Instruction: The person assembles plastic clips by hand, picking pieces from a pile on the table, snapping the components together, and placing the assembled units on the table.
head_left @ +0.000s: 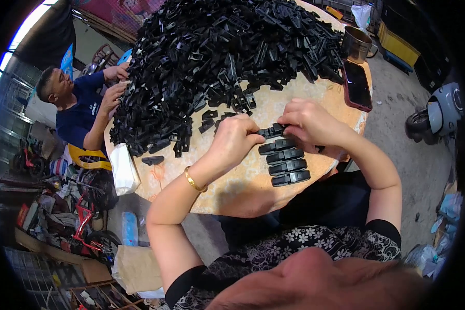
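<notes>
Between my two hands is a small, long black plastic part (pixel 270 131). My left hand (pixel 231 138) pinches its left end with thumb and fingers. On its right end, the fingers of my right hand (pixel 311 123) are closed. Just below, several similar black parts (pixel 289 166) lie side by side in a neat column on the table. A large heap of loose black plastic parts (pixel 206 57) covers the far side, with a few strays (pixel 207 121) near my left hand. Their exact kind is too small to make out.
The table (pixel 232 194) has a patterned, light orange cover. A phone (pixel 357 87) and a metal mug (pixel 357 44) stand at its right edge, a white packet (pixel 123 168) at its left. Across the left side, a person (pixel 80 108) reaches into the heap. A scooter (pixel 442 113) is parked at right.
</notes>
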A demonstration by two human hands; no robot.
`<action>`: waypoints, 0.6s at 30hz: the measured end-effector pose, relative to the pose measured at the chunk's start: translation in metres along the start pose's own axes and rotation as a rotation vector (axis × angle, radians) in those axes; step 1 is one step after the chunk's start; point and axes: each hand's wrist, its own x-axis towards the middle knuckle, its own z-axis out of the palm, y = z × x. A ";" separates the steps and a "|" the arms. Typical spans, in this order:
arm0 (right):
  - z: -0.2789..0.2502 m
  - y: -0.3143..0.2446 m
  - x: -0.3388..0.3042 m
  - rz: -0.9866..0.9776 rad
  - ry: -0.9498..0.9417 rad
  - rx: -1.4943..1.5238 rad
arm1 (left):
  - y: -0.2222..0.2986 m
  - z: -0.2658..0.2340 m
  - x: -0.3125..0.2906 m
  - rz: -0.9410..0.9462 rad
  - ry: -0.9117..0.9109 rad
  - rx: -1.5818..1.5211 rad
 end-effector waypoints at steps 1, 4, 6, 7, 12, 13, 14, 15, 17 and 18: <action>0.003 -0.004 0.005 0.012 -0.024 0.033 | 0.000 0.004 0.000 -0.003 0.000 0.000; 0.006 -0.004 0.007 0.042 -0.041 0.090 | 0.000 0.012 0.001 -0.008 0.007 -0.039; 0.004 -0.002 0.008 0.051 -0.034 0.114 | 0.001 0.008 0.002 -0.011 -0.028 -0.049; 0.000 -0.003 0.009 0.089 -0.099 0.152 | 0.000 0.003 0.004 -0.014 -0.022 -0.043; -0.019 -0.014 0.010 0.092 -0.438 0.315 | -0.036 -0.029 0.016 0.061 0.165 0.221; -0.019 -0.013 0.012 0.087 -0.437 0.314 | -0.050 -0.036 0.017 0.032 0.325 0.469; -0.019 -0.011 0.015 0.114 -0.465 0.395 | -0.061 -0.041 0.014 -0.082 0.401 0.645; -0.018 -0.009 0.018 0.143 -0.494 0.476 | -0.070 -0.043 0.014 -0.198 0.378 0.778; -0.005 -0.002 0.031 0.132 -0.413 0.404 | -0.085 -0.040 0.016 -0.209 0.311 0.996; 0.007 0.007 0.038 0.066 -0.210 0.130 | -0.087 -0.037 0.020 -0.210 0.308 0.993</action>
